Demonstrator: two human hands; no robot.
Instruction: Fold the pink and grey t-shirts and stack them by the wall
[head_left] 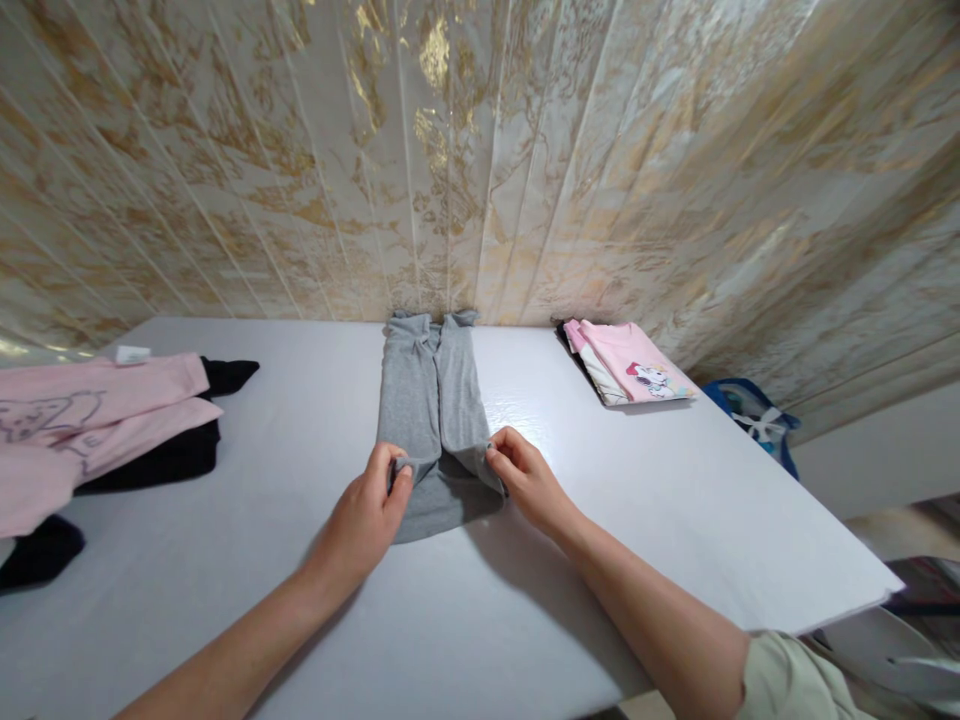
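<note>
A pair of grey pants (411, 400) lies lengthwise on the white table (300, 400), its two legs reaching to the far edge, where the cuffs are bunched. My left hand (375, 495) pinches the near waist edge on its left side between thumb and fingers. On the right side of the same edge, my right hand (525, 475) grips the cloth in a like pinch. Between the hands the upper layer is lifted, so the waist gapes and the lower layer rests on the tabletop.
Pink and black garments (135, 420) lie loosely at the left. A folded stack with a pink printed top (630, 365) sits at the far right. Behind the table hangs a gold-patterned curtain (450, 150). A blue bag (757, 420) stands beyond the right edge.
</note>
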